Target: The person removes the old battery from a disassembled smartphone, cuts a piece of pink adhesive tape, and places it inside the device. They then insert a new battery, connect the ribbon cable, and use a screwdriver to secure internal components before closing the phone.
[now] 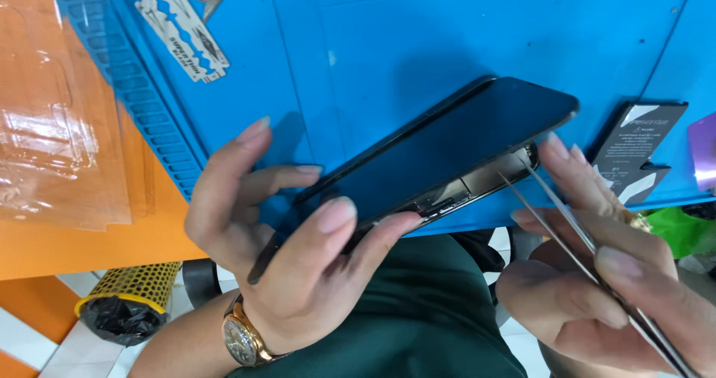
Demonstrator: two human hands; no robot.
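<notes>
Mid-frame, the left hand [298, 273] grips a half-opened phone [455, 147]; the right hand [597, 288] pinches tweezers [567, 221] into its gap; a slip could likely tear internals.

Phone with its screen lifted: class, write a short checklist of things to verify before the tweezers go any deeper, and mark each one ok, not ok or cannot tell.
1. The left hand grips the phone firmly, fingers wrapped round its lower end: ok.
2. The screen is lifted clear of the body along the near edge, gap open: ok.
3. The tweezers are pinched in the right hand: ok.
4. The tweezer tips are inside the open gap: ok.
5. What the tips touch inside: cannot tell.
6. The razor blade lies away from both hands on the blue mat: ok.
</notes>
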